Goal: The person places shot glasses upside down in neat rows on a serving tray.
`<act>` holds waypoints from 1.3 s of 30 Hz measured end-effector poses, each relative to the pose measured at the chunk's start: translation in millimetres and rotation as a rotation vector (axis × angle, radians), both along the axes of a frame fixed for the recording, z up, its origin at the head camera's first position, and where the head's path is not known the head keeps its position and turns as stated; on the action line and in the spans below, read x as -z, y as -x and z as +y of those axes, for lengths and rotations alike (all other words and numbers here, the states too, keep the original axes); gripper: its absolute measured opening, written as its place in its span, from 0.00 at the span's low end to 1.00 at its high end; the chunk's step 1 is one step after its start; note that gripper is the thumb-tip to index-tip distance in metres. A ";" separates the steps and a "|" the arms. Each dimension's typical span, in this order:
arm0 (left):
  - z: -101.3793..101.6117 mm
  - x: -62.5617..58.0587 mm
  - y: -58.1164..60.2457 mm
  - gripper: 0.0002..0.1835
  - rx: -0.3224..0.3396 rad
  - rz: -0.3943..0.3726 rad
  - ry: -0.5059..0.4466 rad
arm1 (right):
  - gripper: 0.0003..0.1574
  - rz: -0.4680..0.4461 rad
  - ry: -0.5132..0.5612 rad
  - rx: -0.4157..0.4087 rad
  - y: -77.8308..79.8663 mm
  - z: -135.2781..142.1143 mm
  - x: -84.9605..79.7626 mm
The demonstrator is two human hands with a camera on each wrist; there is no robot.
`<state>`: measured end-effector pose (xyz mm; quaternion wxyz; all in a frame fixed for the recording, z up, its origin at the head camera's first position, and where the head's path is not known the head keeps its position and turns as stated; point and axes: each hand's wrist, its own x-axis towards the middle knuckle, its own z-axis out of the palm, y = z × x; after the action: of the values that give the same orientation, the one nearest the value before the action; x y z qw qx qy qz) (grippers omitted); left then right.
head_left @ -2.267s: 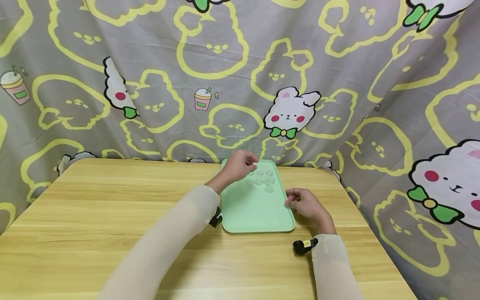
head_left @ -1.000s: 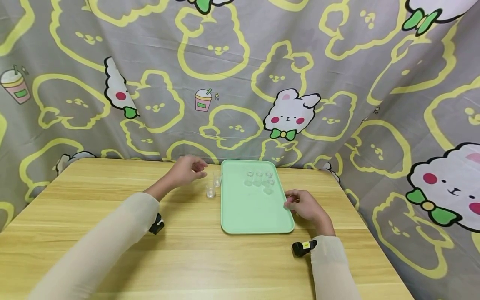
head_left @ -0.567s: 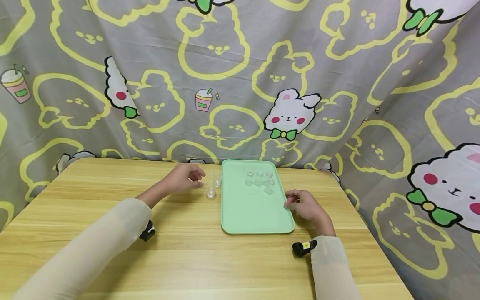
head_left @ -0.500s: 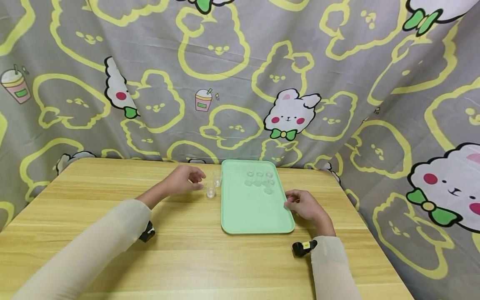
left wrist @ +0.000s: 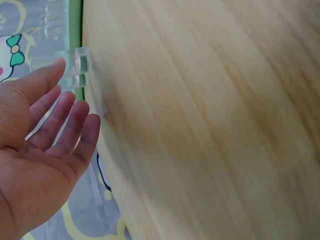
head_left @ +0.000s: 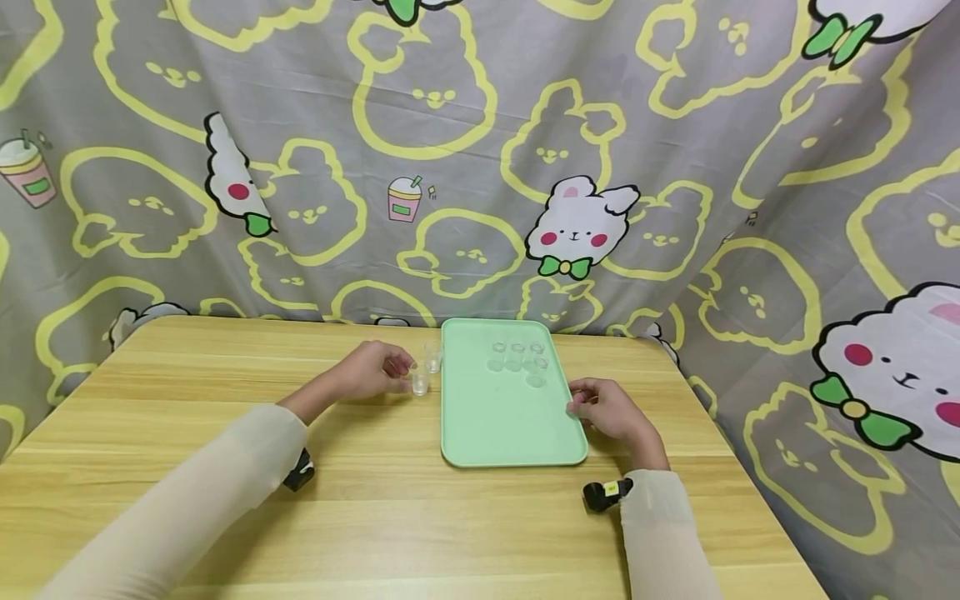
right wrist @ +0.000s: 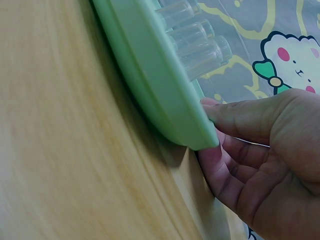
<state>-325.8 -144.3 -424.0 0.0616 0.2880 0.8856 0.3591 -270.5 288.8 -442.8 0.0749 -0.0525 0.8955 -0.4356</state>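
My left hand (head_left: pixel 372 371) is right beside a small clear shot glass (head_left: pixel 420 386) that stands on the table left of the tray. In the left wrist view its fingers are spread and relaxed, the thumb tip overlapping the glass (left wrist: pixel 81 62). A second shot glass (head_left: pixel 433 364) stands just behind, close to the tray's left rim. The light green tray (head_left: pixel 510 429) carries several clear shot glasses (head_left: pixel 517 358) toward its far right. With thumb above and fingers below, my right hand (head_left: pixel 611 408) pinches the tray's right rim, as the right wrist view of the tray (right wrist: pixel 150 65) shows.
The wooden table (head_left: pixel 450 533) extends to both sides of the tray. A grey curtain (head_left: pixel 315 108) with cartoon prints hangs right behind the table's far edge. A black wrist camera (head_left: pixel 603 496) sits at the right sleeve's cuff.
My left hand has moved from over the tray's glasses leftward to the table, then down and slightly right to the nearer loose shot glass. My right hand has stayed on the tray rim.
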 end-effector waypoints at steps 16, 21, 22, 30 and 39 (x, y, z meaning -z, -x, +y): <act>9.2 4.5 6.1 0.17 0.023 -0.097 0.047 | 0.25 -0.004 0.004 0.001 0.1 -0.9 -1.0; 12.2 7.0 8.0 0.17 0.018 -0.116 0.051 | 0.25 -0.005 0.004 0.001 0.3 -0.9 -1.1; 12.5 7.5 8.2 0.17 0.016 -0.119 0.049 | 0.25 -0.007 0.004 0.006 0.3 -1.1 -1.2; 12.8 9.0 10.4 0.16 0.033 -0.129 0.045 | 0.25 -0.004 -0.005 0.003 -0.5 -0.8 -1.9; 9.2 8.8 11.7 0.16 0.057 -0.157 0.014 | 0.25 -0.005 -0.007 0.003 -0.8 -1.4 -1.8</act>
<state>-337.5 -135.2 -432.8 0.1432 0.2834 0.8720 0.3726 -269.7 287.4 -440.9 0.0765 -0.0498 0.8970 -0.4326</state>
